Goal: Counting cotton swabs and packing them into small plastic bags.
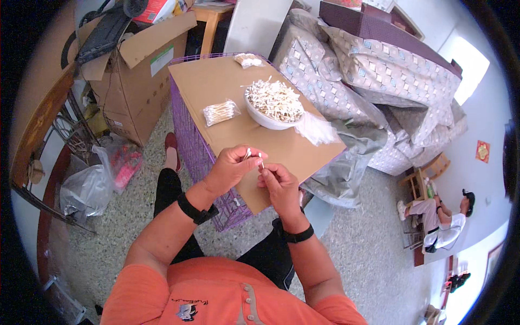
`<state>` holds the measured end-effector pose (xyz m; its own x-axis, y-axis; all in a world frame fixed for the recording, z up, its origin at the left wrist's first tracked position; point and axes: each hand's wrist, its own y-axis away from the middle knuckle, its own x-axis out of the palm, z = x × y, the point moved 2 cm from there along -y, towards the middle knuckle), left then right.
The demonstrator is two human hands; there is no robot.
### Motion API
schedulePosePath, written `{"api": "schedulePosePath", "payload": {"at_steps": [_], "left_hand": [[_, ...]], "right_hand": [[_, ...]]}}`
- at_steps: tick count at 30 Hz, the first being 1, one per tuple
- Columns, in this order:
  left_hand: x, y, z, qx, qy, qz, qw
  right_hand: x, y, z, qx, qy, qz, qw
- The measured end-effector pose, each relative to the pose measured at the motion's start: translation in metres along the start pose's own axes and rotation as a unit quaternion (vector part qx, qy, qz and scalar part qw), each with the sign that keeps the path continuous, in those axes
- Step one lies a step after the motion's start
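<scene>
Both hands are close together over the near part of a cardboard sheet point(227, 81) on a purple wire cage point(189, 124). My left hand point(234, 167) is closed on cotton swabs point(248, 153), their white tips showing above the fingers. A cotton swab point(262, 162) stands pinched between the thumb and fingers of my right hand point(280, 187). Beyond them sits a white bowl point(265, 120) heaped with loose cotton swabs point(275, 100). A clear bag of cotton swabs point(221, 112) lies left of the bowl. Another filled bag point(249, 60) lies at the far edge, and empty clear bags point(317, 130) lie right of the bowl.
A large open carton point(135, 92) stands at the left, with plastic bags point(89, 187) on the floor. Patterned cloth covers point(374, 59) drape furniture at the back right. Grey-green sheeting point(346, 168) hangs beside the cardboard. A seated person point(444, 222) is at the far right.
</scene>
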<state>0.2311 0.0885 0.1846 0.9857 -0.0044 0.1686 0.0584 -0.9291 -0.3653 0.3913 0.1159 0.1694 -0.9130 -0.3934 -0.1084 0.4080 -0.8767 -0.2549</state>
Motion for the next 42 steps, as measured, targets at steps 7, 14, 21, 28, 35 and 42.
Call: {"api": "schedulePosePath", "payload": {"at_steps": [7,14,21,28,35,42], "left_hand": [[0.003,0.004,-0.004,-0.038,0.030,-0.015,0.999],[0.002,0.002,-0.002,-0.003,-0.132,0.013,0.991],[0.008,-0.002,0.002,0.046,-0.223,0.075,0.971],[0.005,-0.001,0.008,-0.023,-0.121,0.045,0.991],[0.000,0.000,0.000,-0.070,-0.024,0.047,0.996],[-0.002,-0.002,0.013,-0.004,-0.015,0.040,0.999]], "right_hand": [[0.000,0.002,-0.003,-0.009,-0.027,-0.050,0.998],[-0.002,0.008,0.003,-0.033,-0.090,-0.092,0.991],[-0.005,0.007,-0.004,-0.069,-0.109,-0.071,0.989],[0.004,0.007,0.008,-0.038,-0.069,-0.068,0.995],[0.008,0.004,0.003,-0.011,-0.040,-0.032,0.999],[0.013,0.003,0.003,-0.006,-0.006,-0.045,0.999]]}}
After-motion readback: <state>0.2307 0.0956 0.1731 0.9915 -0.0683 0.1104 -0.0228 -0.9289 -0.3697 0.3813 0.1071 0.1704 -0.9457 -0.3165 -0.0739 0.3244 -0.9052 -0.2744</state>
